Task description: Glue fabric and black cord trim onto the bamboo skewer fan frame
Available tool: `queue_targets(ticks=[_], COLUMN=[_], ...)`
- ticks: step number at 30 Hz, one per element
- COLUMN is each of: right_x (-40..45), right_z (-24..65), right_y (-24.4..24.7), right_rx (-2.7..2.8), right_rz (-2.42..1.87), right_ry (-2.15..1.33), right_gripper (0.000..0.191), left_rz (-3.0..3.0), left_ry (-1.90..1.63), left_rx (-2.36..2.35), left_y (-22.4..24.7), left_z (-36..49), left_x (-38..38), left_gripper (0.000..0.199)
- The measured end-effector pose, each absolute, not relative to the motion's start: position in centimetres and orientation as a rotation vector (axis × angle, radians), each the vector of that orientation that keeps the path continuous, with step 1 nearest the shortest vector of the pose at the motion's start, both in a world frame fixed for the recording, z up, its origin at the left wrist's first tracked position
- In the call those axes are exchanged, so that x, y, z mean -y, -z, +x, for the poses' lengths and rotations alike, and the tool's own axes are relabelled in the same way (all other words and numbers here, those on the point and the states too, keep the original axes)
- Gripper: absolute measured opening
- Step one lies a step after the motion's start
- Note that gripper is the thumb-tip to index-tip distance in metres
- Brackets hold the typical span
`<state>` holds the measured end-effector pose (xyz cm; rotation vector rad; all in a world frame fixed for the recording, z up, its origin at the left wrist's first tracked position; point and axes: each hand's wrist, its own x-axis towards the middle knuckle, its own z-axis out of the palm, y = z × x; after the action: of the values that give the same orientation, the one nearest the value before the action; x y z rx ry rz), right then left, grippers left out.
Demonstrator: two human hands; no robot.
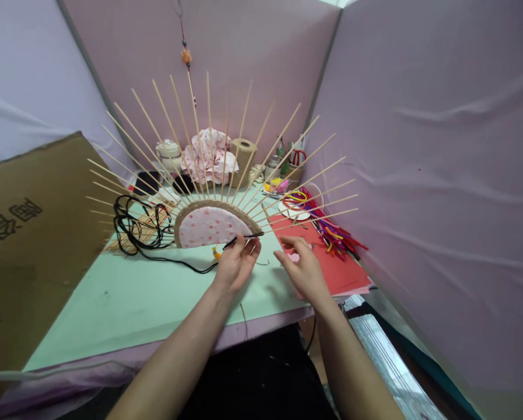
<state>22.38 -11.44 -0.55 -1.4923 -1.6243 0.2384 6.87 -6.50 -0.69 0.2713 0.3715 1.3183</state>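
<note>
A half-round piece (206, 227) covered in white fabric with pink dots stands on the table. Twine edges its curve, and thin wooden sticks (150, 119) fan out from it. My left hand (236, 265) is at its lower right corner, fingers closed on a black cord (256, 234). The cord trails left into a loose tangle (124, 227). To the right, my right hand (304, 265) hovers near the red paper with thumb and fingers apart, holding nothing that I can see. A small yellow thing (216, 254) lies beside my left hand.
Colourful pipe cleaners (331, 230) and red paper sheets (342, 271) lie at the right. Behind stand a twine roll (244, 153), bunched dotted fabric (209, 153), a white jar (169, 150) and red-handled scissors (297, 156). A cardboard sheet (38, 274) leans at the left.
</note>
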Motion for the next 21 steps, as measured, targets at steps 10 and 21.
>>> queue_targets(ticks=[10,21], right_x=[12.0,16.7], right_z=[25.3,24.0], right_y=[3.2,-0.4], right_rx=[1.621,1.238], right_rz=[-2.356,-1.537], right_ry=[0.102,-0.777], right_gripper=[0.051,0.044], left_rz=[0.275,0.274], left_ry=[-1.322,-1.357], left_rx=[-0.391,-0.405], left_y=[0.3,0.6], left_z=[6.7,6.3], left_x=[6.3,5.4], left_gripper=[0.014,0.014])
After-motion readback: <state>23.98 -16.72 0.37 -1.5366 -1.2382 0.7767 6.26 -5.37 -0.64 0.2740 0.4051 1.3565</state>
